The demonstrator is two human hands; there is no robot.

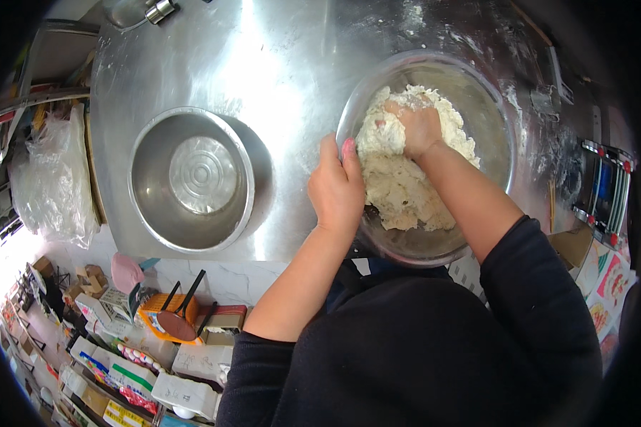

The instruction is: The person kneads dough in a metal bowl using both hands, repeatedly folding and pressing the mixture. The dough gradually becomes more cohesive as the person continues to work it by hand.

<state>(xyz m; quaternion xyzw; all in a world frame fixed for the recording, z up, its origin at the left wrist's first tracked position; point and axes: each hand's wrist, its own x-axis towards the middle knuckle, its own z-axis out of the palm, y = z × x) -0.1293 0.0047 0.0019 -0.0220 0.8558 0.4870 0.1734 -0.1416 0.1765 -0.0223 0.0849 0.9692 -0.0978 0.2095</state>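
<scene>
A wide metal bowl (489,128) stands at the right, near the table's front edge, with a large mass of rough, pale dough (400,187) in it. My left hand (339,184) grips the bowl's left rim, thumb over the edge and fingers outside. Pressed into the upper part of the dough is my right hand (419,125); its fingers are partly hidden by dough, which looks drier and more floury there. The lower part of the dough is smoother and greyer. An empty, deep metal pot (192,179) rests left of my hands.
The stainless steel table (294,69) bears smears of flour at the back right. Clear plastic sheeting (53,176) hangs at its left side. A metal rack with red knobs (603,192) is at the far right. Below left are a stool (179,324), an orange crate (152,315) and several boxes.
</scene>
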